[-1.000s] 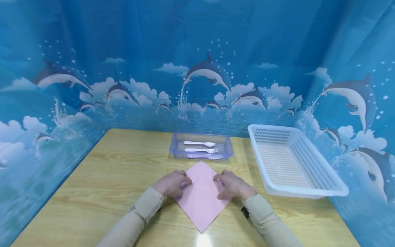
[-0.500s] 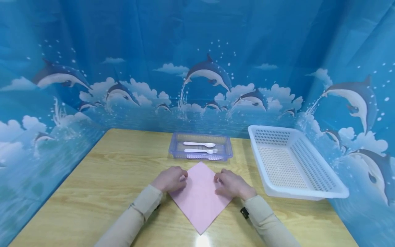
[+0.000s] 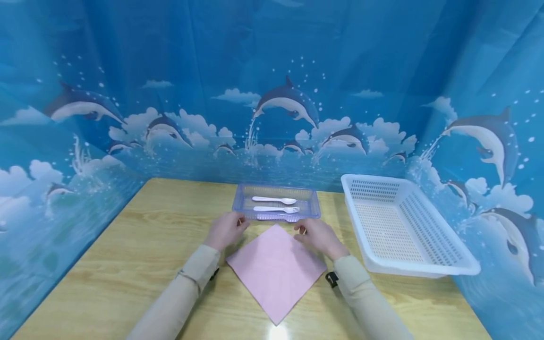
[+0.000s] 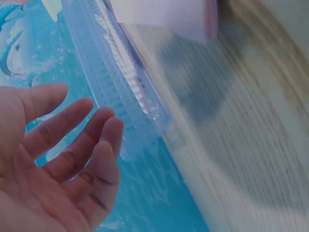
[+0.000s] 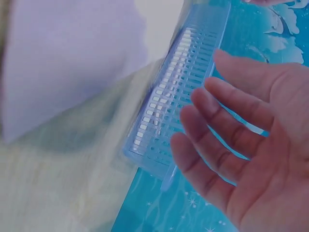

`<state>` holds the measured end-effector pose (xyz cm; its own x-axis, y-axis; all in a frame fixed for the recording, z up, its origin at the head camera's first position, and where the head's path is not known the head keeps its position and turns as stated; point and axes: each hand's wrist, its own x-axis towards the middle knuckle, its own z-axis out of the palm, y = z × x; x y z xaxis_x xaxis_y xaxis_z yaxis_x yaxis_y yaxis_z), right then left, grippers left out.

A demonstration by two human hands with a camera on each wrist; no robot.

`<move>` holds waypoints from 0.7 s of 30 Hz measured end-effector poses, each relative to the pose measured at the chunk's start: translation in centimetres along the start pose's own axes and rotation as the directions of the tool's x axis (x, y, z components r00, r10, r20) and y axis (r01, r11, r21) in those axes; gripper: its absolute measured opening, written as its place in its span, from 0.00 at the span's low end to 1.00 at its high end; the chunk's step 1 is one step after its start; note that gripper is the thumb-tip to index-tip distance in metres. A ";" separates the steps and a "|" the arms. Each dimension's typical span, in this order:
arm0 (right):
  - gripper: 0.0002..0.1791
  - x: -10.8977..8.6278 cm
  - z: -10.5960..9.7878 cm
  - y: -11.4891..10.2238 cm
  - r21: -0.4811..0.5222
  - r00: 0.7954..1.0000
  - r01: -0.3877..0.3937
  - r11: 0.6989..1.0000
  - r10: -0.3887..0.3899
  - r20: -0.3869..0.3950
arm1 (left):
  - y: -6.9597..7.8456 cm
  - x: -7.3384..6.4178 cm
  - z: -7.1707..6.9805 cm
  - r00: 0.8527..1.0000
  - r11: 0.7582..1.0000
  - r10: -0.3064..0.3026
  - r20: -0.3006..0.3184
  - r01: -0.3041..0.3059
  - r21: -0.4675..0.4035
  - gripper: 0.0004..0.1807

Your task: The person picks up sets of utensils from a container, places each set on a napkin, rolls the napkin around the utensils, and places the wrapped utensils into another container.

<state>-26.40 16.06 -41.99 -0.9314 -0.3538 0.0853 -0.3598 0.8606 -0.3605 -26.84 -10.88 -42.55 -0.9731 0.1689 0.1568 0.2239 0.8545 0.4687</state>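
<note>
Two empty, loosely bent: L grip point(image 3: 224, 231) & R grip point(image 3: 319, 235), nr far tray point(image 3: 307, 203); risk of rucking cloth point(image 3: 276, 274) w/ dragging sleeves point(image 3: 357, 283).

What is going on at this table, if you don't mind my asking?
A person's left grip and right grip hold nothing, their fingers loosely bent near the front of a translucent purple tray. A white spoon and fork lie inside it. A pink sheet lies on the table, one corner toward the tray. A white basket stands to the right.
</note>
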 end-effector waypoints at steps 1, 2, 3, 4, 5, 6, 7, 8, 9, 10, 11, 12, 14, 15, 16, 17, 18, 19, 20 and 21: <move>0.11 0.3 -0.1 0.0 0.005 1.000 0.002 1.000 -0.002 -0.020 | -0.2 0.2 -0.1 1.000 1.000 -0.007 -0.017 0.007 0.001 0.10; 0.10 0.6 -0.1 0.0 0.008 0.999 0.005 1.000 -0.004 -0.042 | -0.4 0.3 -0.2 0.999 1.000 -0.014 -0.035 0.014 0.002 0.10; 0.09 0.9 -0.2 -0.1 0.004 0.998 0.007 1.000 -0.007 -0.064 | -0.6 0.5 -0.2 0.999 1.000 -0.018 -0.048 0.018 0.004 0.10; 0.08 1.2 -0.2 -0.1 0.000 0.996 0.010 1.000 -0.009 -0.084 | -0.7 0.7 -0.3 0.998 1.000 -0.018 -0.066 0.019 0.002 0.09; 0.08 1.5 -0.2 -0.1 0.002 0.995 0.007 1.000 -0.007 -0.100 | -0.8 0.8 -0.3 0.996 1.000 -0.019 -0.084 0.020 0.001 0.09; 0.07 1.8 -0.3 -0.2 0.000 0.993 0.005 1.000 -0.005 -0.115 | -0.9 1.0 -0.4 0.995 1.000 -0.016 -0.103 0.016 0.006 0.09; 0.07 2.0 -0.3 -0.3 0.002 0.992 0.002 1.000 -0.002 -0.129 | -1.0 1.2 -0.4 0.993 1.000 -0.011 -0.119 0.012 0.010 0.08; 0.07 2.3 -0.3 -0.3 0.001 0.990 -0.001 1.000 0.001 -0.139 | -1.1 1.3 -0.3 0.990 1.000 -0.006 -0.137 0.009 0.018 0.09; 0.07 2.5 -0.4 -0.4 0.000 0.989 0.000 1.000 0.000 -0.146 | -1.2 1.5 -0.3 0.988 1.000 -0.005 -0.153 0.008 0.024 0.09; 0.07 2.7 -0.4 -0.4 0.000 0.988 0.001 1.000 -0.001 -0.153 | -1.3 1.6 -0.3 0.986 1.000 -0.008 -0.164 0.012 0.022 0.11; 0.07 2.9 -0.4 -0.5 0.000 0.987 0.005 1.000 -0.005 -0.161 | -1.4 1.7 -0.3 0.985 1.000 -0.011 -0.173 0.015 0.020 0.13; 0.06 3.1 -0.4 -0.5 -0.005 0.986 0.010 1.000 -0.011 -0.167 | -1.4 1.8 -0.2 0.983 1.000 -0.015 -0.182 0.019 0.019 0.15; 0.06 3.5 -0.3 -0.5 -0.016 0.984 0.022 1.000 -0.025 -0.175 | -1.5 1.9 -0.1 0.981 1.000 -0.024 -0.194 0.026 0.008 0.19; 0.06 3.7 -0.2 -0.5 -0.021 0.983 0.030 0.999 -0.034 -0.181 | -1.6 2.0 -0.1 0.980 1.000 -0.030 -0.197 0.030 0.001 0.21; 0.06 3.9 -0.2 -0.4 -0.024 0.982 0.035 0.999 -0.038 -0.184 | -1.6 2.0 0.0 0.979 0.999 -0.032 -0.199 0.033 -0.002 0.23; 0.07 4.0 -0.1 -0.4 -0.028 0.982 0.037 0.999 -0.042 -0.185 | -1.7 2.1 0.1 0.979 0.999 -0.034 -0.203 0.035 0.002 0.23; 0.07 4.2 0.0 -0.4 -0.030 0.982 0.038 0.999 -0.043 -0.184 | -1.7 2.1 0.1 0.978 0.999 -0.033 -0.206 0.035 0.004 0.24; 0.08 4.4 0.0 -0.5 -0.027 0.982 0.043 0.999 -0.047 -0.180 | -1.8 2.2 0.2 0.978 0.999 -0.031 -0.207 0.033 0.005 0.24; 0.09 4.6 0.1 -0.5 -0.023 0.983 0.048 0.999 -0.052 -0.176 | -1.8 2.2 0.3 0.978 0.999 -0.029 -0.206 0.032 0.010 0.24; 0.10 4.9 0.1 -0.5 -0.019 0.984 0.051 0.999 -0.054 -0.168 | -1.8 2.3 0.3 0.978 0.999 -0.029 -0.206 0.033 0.016 0.24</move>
<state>-30.75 13.88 -41.54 -0.9067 -0.3329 0.2588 -0.4079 0.8480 -0.3384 -29.53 -11.88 -43.31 -0.9470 0.0392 0.3190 0.1909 0.8671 0.4601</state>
